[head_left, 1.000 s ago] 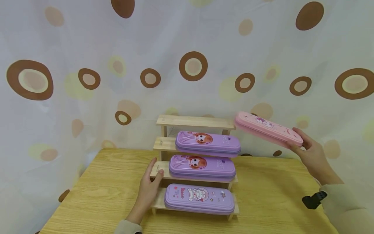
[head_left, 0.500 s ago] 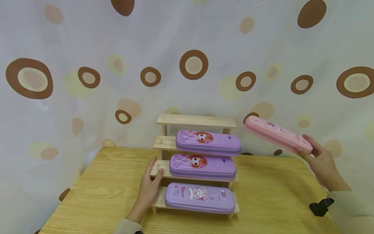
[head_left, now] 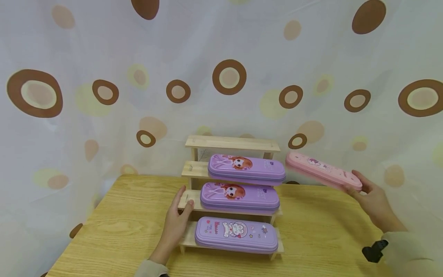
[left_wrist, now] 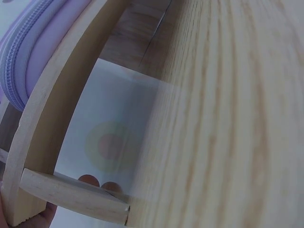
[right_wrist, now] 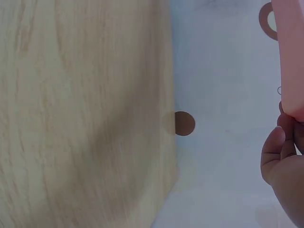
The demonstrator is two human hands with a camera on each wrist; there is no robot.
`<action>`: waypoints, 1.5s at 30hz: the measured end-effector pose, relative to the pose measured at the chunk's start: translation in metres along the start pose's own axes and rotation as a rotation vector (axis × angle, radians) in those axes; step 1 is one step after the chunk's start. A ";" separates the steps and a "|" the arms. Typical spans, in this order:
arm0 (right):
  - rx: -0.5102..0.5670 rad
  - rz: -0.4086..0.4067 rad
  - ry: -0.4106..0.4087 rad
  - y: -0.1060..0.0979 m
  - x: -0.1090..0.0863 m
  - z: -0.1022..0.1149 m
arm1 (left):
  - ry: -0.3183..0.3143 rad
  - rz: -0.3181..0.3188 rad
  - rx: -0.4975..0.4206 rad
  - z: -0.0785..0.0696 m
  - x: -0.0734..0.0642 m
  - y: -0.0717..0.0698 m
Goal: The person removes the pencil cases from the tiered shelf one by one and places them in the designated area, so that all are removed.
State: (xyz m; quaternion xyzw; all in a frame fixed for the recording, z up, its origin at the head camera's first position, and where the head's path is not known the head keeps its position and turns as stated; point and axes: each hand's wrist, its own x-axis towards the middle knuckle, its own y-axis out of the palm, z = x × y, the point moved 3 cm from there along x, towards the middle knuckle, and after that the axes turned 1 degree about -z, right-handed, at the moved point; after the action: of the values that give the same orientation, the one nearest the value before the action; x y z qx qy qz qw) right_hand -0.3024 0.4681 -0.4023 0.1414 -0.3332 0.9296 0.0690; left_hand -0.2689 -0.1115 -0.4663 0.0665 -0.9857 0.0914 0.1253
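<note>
In the head view, my right hand holds a pink pencil case by its right end. The case hangs in the air right of a stepped wooden rack, its left end tilted up. The right wrist view catches the case's pink side with my fingers at its end. My left hand grips the left end of the rack's second step from the bottom. Purple pencil cases lie on the lower three steps: two with a red-haired girl, one with a white rabbit lowest.
The rack stands on a yellow wood-grain table. Its top step is bare. Behind hangs a pale curtain with brown and yellow spots, close to the table's far edge.
The pink pencil case first swung right, then came back a little left and lower, with my right hand. My left hand and the purple cases stay where they were.
</note>
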 end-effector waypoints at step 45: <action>-0.129 0.130 0.084 0.046 0.000 -0.046 | 0.003 0.000 0.012 0.004 0.000 0.000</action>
State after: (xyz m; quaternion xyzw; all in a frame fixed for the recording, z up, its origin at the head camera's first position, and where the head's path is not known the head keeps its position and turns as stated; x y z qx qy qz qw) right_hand -0.3225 0.4625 -0.4641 0.0758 -0.3976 0.9139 0.0310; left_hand -0.2698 -0.1120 -0.4705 0.0674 -0.9849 0.0976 0.1263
